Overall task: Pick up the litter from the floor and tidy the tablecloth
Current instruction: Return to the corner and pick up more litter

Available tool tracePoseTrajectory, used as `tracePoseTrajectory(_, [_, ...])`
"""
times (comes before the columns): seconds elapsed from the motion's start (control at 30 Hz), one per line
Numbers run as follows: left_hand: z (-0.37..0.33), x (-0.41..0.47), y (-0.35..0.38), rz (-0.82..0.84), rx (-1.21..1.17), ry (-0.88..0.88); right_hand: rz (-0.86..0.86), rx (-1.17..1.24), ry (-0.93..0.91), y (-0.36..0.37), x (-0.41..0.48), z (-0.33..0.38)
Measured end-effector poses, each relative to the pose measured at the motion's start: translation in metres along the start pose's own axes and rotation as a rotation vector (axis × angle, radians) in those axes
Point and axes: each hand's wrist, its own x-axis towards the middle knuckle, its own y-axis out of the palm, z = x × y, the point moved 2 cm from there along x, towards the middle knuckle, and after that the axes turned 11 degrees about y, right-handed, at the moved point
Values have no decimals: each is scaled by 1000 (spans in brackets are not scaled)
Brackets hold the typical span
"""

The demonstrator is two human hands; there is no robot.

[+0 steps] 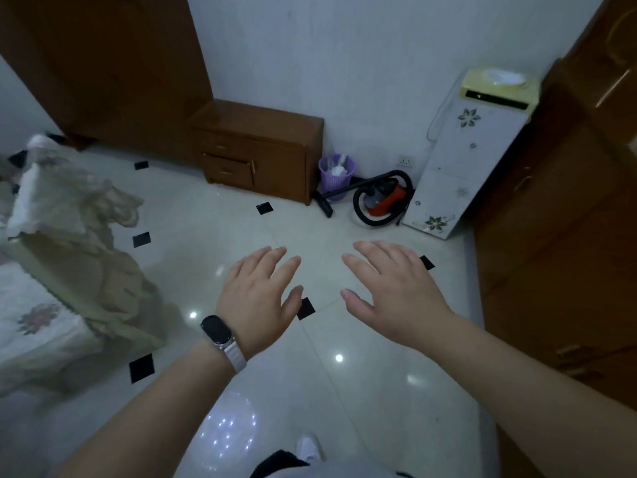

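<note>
My left hand and my right hand are stretched out palm down over the white tiled floor, fingers apart, holding nothing. A cream tablecloth hangs crumpled and bunched over the corner of a table at the left; a flat part with a flower print lies on the table top. A purple wastebasket with white scraps inside stands by the far wall. I see no loose litter on the visible floor.
A low brown cabinet stands against the far wall, with a red and black vacuum cleaner and a white floral water dispenser to its right. Brown wooden doors line the right side. A tall brown wardrobe is at back left.
</note>
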Motion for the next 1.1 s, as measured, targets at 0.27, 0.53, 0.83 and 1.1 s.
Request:
tracePoseTrajectory(0.27, [80,59,10,-25,41,-56,-25,33,-53,41,104,0])
tracePoseTrajectory(0.53, [141,123,31,-3,130,-127,-69,130,-151,99,210,-19])
tracePoseTrajectory(0.83, [198,251,62,47,227,-223,-19,238,-215,158,356,-80])
tracePoseTrajectory(1.1, [245,312,65,32,324,-303,12,294,-309,186,464,-98])
